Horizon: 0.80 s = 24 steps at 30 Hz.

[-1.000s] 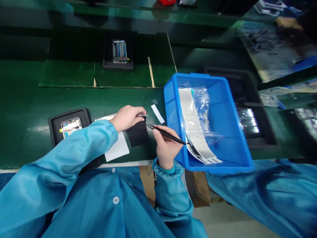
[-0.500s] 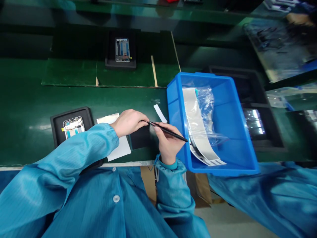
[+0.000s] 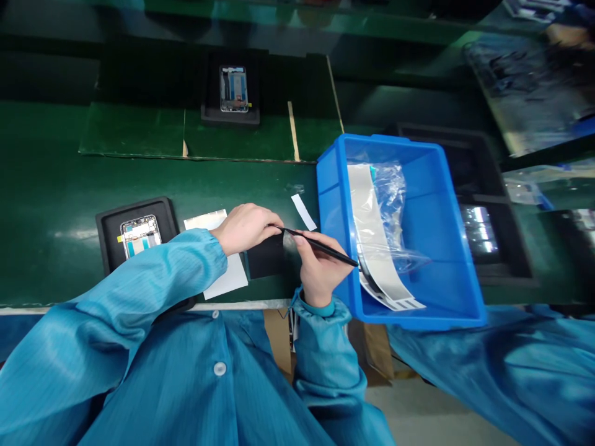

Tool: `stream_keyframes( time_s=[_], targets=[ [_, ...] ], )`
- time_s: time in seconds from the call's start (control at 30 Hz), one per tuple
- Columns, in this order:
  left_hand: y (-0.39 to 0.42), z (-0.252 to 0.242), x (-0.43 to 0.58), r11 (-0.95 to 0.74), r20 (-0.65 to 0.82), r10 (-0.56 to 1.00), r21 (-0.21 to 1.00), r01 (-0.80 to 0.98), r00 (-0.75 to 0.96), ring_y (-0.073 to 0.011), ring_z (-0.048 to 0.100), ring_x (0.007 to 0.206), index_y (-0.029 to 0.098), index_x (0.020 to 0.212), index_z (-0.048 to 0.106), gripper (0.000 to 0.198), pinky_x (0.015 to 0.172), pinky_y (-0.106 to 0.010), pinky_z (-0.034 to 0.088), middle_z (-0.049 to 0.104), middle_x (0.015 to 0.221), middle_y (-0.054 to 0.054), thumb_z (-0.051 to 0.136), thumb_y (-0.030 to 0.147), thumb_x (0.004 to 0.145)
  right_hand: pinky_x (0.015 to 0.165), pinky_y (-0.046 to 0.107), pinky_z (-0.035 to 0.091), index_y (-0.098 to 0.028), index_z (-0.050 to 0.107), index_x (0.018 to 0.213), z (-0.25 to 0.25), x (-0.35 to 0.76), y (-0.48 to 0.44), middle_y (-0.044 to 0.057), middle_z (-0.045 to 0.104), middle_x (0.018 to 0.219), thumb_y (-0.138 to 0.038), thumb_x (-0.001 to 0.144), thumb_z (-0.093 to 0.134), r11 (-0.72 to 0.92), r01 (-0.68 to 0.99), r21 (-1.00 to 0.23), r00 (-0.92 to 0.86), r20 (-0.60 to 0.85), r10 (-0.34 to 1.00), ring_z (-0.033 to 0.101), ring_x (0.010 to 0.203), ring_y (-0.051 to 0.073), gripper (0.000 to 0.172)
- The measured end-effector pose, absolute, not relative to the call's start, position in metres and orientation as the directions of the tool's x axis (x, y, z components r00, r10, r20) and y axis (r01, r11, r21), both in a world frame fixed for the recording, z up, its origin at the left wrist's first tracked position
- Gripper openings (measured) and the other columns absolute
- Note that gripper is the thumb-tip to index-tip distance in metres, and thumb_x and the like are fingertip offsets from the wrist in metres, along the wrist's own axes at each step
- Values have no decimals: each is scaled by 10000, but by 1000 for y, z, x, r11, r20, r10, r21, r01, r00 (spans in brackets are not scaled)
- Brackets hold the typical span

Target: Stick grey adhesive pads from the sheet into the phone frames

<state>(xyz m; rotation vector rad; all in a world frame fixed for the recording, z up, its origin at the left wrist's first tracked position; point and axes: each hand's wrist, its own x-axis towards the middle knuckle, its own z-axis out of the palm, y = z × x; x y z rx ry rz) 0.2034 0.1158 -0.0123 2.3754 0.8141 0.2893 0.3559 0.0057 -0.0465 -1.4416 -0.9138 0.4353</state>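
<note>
My left hand [image 3: 247, 227] is closed, its fingertips pinching the top edge of a small black sheet [image 3: 266, 257] that lies over a white paper sheet [image 3: 223, 272] on the green bench. My right hand [image 3: 318, 269] grips black tweezers [image 3: 320, 246], whose tip touches the left hand's fingertips at the sheet's upper corner. Both arms wear blue sleeves.
A black tray [image 3: 106, 226] holding a phone frame [image 3: 138, 235] lies to the left. Farther back stands another tray with a phone frame [image 3: 233, 88]. A white strip [image 3: 304, 212] lies beside a blue bin [image 3: 421, 235] with white liner strips [image 3: 376, 241] and plastic bags. Another person's blue sleeve [image 3: 502, 359] is at the right.
The tweezers' tip moved up and left to meet my left fingertips at the black sheet's corner. The view shifted slightly.
</note>
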Motion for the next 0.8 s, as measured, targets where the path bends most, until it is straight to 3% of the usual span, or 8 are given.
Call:
stream_keyframes(
  time_s=[0.27, 0.4, 0.5, 0.67, 0.8],
  targets=[
    [120, -15, 212, -641, -19, 659, 510, 574, 752, -213, 700, 994, 232, 1055, 734, 205, 794, -296, 491, 760, 1062, -36, 548, 279, 983, 735, 397, 628, -197, 751, 843, -42, 354, 9, 40, 775, 819, -317, 734, 860, 99, 305, -947, 656, 284, 699, 761, 745, 230, 196],
    [125, -20, 216, -650, 5, 685, 457, 607, 729, -247, 658, 1066, 195, 1116, 702, 205, 904, -352, 474, 732, 1122, -77, 608, 277, 953, 672, 362, 623, -178, 742, 837, -34, 349, 16, 32, 767, 754, -323, 722, 866, 55, 249, -967, 669, 213, 712, 755, 663, 215, 223],
    [132, -9, 203, -649, 68, 722, 411, 640, 689, -302, 577, 1198, 125, 1254, 623, 362, 983, -412, 446, 653, 1286, -144, 658, 254, 917, 637, 349, 625, -170, 731, 849, -32, 339, 24, 12, 747, 684, -327, 721, 866, 36, 173, -984, 639, 140, 757, 741, 603, 199, 243],
    [141, 27, 110, -588, 67, 790, 363, 723, 609, -309, 568, 1202, 171, 1260, 626, 347, 992, -442, 453, 647, 1291, -97, 623, 188, 913, 577, 310, 617, -164, 736, 823, -36, 299, 37, 7, 733, 650, -328, 693, 887, -26, -24, -999, 489, -34, 871, 726, 568, 179, 259],
    [120, 28, 9, -409, 63, 904, 412, 814, 422, -258, 636, 1120, 201, 1178, 673, 274, 979, -412, 493, 700, 1199, -53, 563, 231, 929, 599, 314, 628, -169, 745, 800, -42, 246, 51, 13, 737, 647, -333, 714, 877, -111, -113, -987, 273, -138, 952, 728, 577, 177, 227]
  ],
)
